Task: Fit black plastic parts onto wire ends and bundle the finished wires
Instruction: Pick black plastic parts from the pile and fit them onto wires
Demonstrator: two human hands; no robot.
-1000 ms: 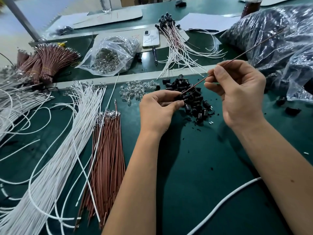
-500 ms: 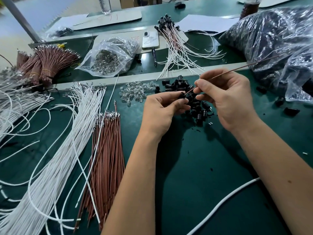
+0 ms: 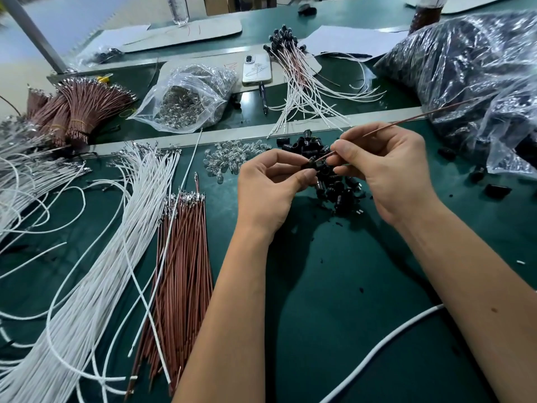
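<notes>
1. The left hand (image 3: 271, 189) pinches one black plastic part (image 3: 312, 164) between thumb and fingertips, lifted just above the heap, so its opening faces the incoming wire.
2. The right hand (image 3: 386, 167) pinches a brown wire (image 3: 418, 117) close to its near end; I judge the short grip keeps the tip stiff enough to aim. The rest of the wire trails up and right, out of the way.
3. The wire tip meets the part between the two hands; whether it is already seated inside I cannot tell.
4. The heap of black parts (image 3: 334, 184) lies directly under the hands, so the next piece is a short reach away.
5. Loose brown wires (image 3: 183, 257) and white wires (image 3: 96, 271) lie in straight rows to the left, metal ends pointing away from the person, probably as stock for picking up.
6. Wires with black parts fitted (image 3: 296, 77) fan out beyond the grey strip (image 3: 162, 142), kept apart from the raw stock. They look loose, so bundling seems still to come.
7. Tied brown bundles (image 3: 75, 112) sit far left.
</notes>
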